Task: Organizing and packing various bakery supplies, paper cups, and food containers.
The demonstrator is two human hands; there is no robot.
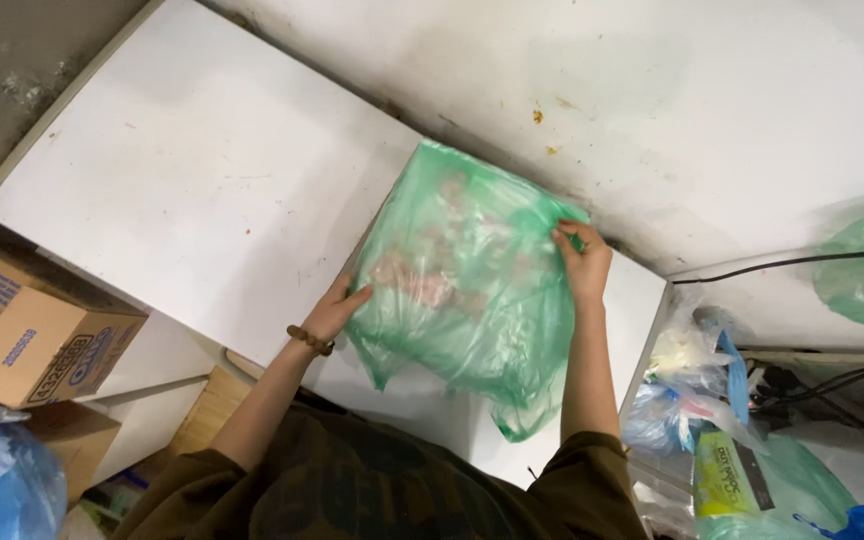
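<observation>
Green plastic bag (462, 290) lies on the white counter (202, 190) by its far edge, long axis crosswise between both grips: left hand (335, 312) pinches its left side, right hand (582, 262) its right corner.

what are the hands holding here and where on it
Both hold a green plastic bag on the white table. The left hand grips its left edge; the right hand pinches its upper right corner.
</observation>
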